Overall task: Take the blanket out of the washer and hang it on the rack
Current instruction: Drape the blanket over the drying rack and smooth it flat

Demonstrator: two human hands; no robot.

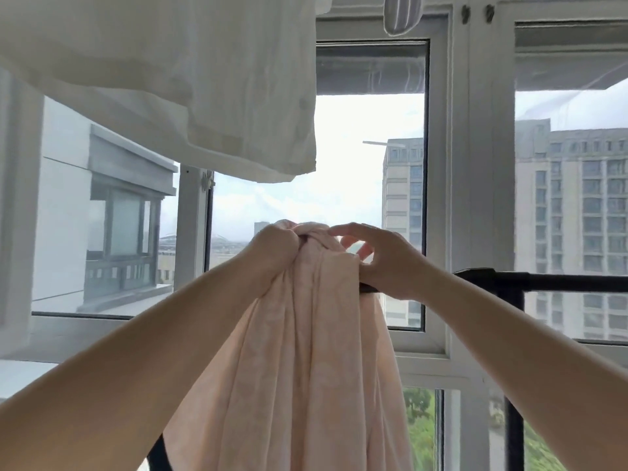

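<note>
Both hands are up at the rack (543, 278) bar — left hand (275, 248) has a tight grip on the bunched top of the pale pink blanket (306, 351). Right hand (380, 263) rests on the bar beside it, fingers loose and holding nothing — bar's bare to the right.

No readable text — none anywhere.

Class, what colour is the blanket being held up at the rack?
Pale pink blanket, seen best in the head view.

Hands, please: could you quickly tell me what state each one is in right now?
Left hand: closed, gripping the bunched top of the pink blanket.
Right hand: fingers loosely curled at the blanket; grip cannot be told.
</note>
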